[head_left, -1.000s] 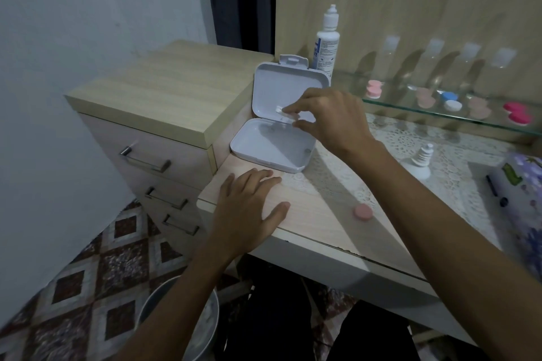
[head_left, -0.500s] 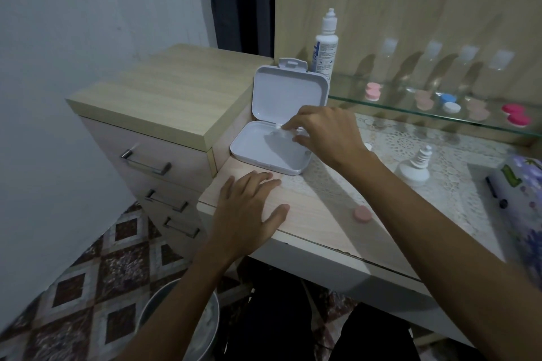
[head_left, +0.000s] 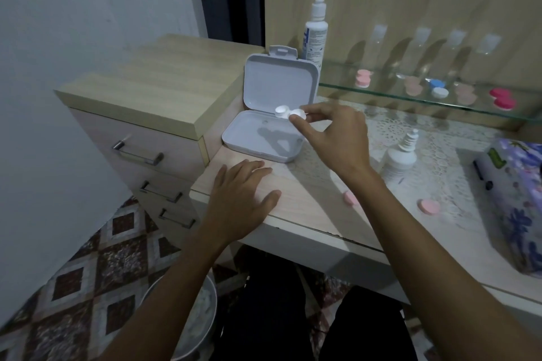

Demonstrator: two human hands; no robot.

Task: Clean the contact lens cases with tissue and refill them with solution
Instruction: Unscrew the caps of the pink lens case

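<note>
Two hands are ours here; our right hand [head_left: 337, 138] pinches a white lens case [head_left: 289, 113] between thumb and fingertips, held just above the open white box [head_left: 264, 138] on the table [head_left: 308, 199]; our left hand [head_left: 239, 193] lies flat, fingers straight, holding nothing; a solution bottle [head_left: 315, 35] stands behind the box.

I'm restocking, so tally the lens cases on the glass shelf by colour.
Light pink case: 1
Dull beige-pink cases: 2
Blue-and-white case: 1
Magenta case: 1
Total: 5
</note>
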